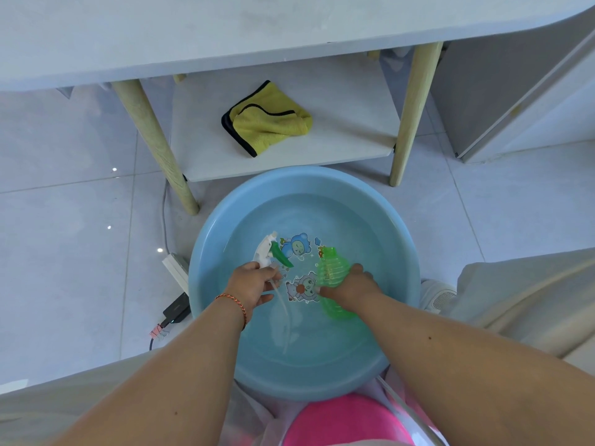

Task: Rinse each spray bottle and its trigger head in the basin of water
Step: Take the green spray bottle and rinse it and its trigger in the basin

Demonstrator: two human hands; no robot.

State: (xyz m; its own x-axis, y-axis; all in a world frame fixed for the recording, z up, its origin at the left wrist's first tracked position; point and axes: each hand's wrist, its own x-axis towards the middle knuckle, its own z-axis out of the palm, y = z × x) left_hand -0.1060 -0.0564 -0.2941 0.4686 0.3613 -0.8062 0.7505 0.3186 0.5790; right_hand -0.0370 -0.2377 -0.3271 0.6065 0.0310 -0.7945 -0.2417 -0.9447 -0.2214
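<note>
A round blue basin [225,239] of water sits on the floor, with cartoon figures printed on its bottom. My left hand [254,284] grips a white trigger head [265,251] with a green lever, held over the basin's left side; its clear dip tube [281,304] trails down into the water. My right hand [349,284] grips a translucent green spray bottle [331,272] lying on its side in the water, neck pointing away from me. The bottle's base shows below my wrist.
A yellow cloth [270,119] lies on the low shelf [338,149] of a white table with wooden legs [161,149], just beyond the basin. A white power strip [175,268] and a black adapter lie left of the basin. A pink object [341,420] sits at the near edge.
</note>
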